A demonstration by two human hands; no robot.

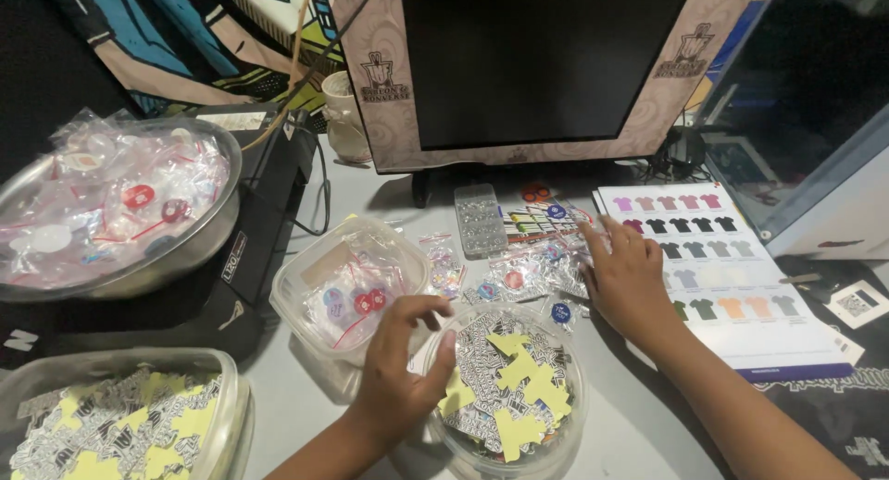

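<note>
Dark screen point(546, 59) at desk rear — pinkish patterned frame, unlit. White colour-chart sheet point(732, 276) right of centre — rows of small shirt shapes, purple bottom strip. Clear plastic packets point(519, 272) scattered mid-desk; more heaped in steel bowl point(199, 249), left.

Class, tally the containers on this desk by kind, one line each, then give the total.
Metal bowl holding bagged badges: 1
Round clear tubs of stickers, one under the left hand and one at the lower left: 2
Square clear tub with bagged badges: 1
Total: 4

Shiny metal bowl point(199, 249) (glossy plastic bags point(111, 202))
</note>
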